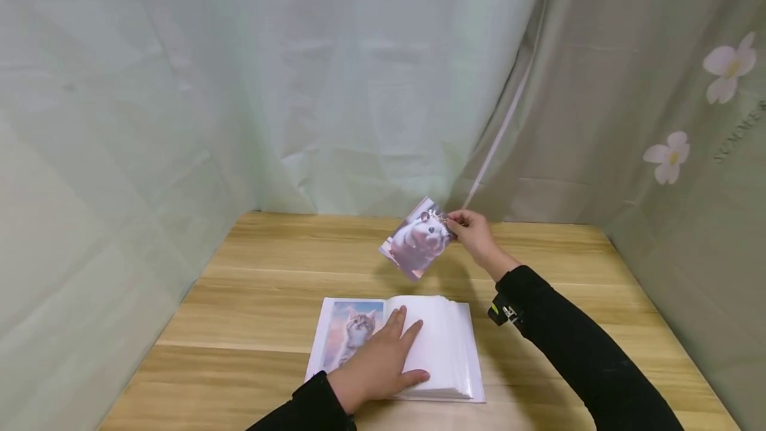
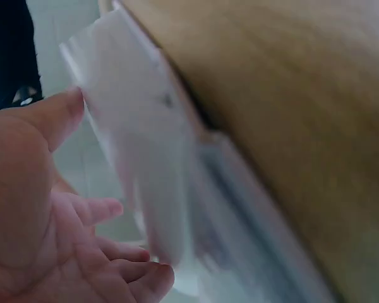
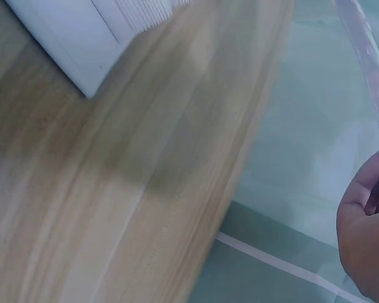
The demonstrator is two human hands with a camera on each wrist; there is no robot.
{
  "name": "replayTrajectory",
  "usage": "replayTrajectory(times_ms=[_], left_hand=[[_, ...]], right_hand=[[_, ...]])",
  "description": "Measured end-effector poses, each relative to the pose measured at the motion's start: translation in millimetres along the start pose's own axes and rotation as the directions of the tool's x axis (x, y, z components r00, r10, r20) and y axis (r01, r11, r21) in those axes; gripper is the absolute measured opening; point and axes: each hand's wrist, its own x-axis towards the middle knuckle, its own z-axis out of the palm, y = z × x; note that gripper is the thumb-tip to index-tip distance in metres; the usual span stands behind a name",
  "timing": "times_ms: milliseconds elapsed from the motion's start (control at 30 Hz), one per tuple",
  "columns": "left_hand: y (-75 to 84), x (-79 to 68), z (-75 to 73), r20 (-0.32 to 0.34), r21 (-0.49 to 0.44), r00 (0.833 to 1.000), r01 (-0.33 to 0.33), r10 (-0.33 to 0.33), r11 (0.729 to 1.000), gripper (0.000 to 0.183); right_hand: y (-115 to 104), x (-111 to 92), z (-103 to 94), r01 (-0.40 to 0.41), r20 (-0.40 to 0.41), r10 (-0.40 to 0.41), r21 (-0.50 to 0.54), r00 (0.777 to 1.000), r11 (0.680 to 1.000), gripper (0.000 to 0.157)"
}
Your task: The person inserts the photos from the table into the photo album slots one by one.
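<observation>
An album (image 1: 433,344) lies open on the wooden table, a kitten picture (image 1: 359,328) showing on its left page and a blank white page on the right. Across its middle rests my left hand (image 1: 380,361), fingers spread and straight, touching the right page. In the left wrist view the fingers of that hand (image 2: 82,240) lie against the pages. Above the table, behind the album, my right hand (image 1: 475,235) pinches a photo card (image 1: 419,238) by its right corner. The card shows a small mouse-like animal and is tilted. In the right wrist view the card (image 3: 372,69) appears edge-on.
The wooden table (image 1: 239,311) carries the album near its front edge. Pale curtains (image 1: 383,85) hang behind the table and on both sides. A thin white strip (image 1: 499,135) runs down the back curtain, behind the right hand.
</observation>
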Motion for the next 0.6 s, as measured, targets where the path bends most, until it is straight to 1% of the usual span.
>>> replayTrajectory(times_ms=[133,300,500,600], left_hand=[[3.4,2.0,7.5,-0.008,0.073,1.000,0.000,0.001,0.997,0.083],[4.6,1.4,12.2,-0.042,0.137,0.999,-0.004,0.010,0.991,0.083],[8.0,-2.1,13.5,-0.066,0.145,0.998,0.019,-0.010,0.989,0.083],[9.4,-3.5,13.9,-0.070,0.136,0.997,0.032,-0.022,0.990,0.083]], right_hand=[[4,-3,5.0,-0.012,0.014,0.011,0.012,1.000,1.000,0.018],[9,-5,11.3,-0.027,0.010,0.027,0.015,1.000,1.000,0.017],[14,-6,20.7,-0.049,0.044,0.047,0.037,0.998,0.998,0.018],[18,-6,24.0,-0.055,0.041,0.053,0.039,0.998,0.998,0.018]])
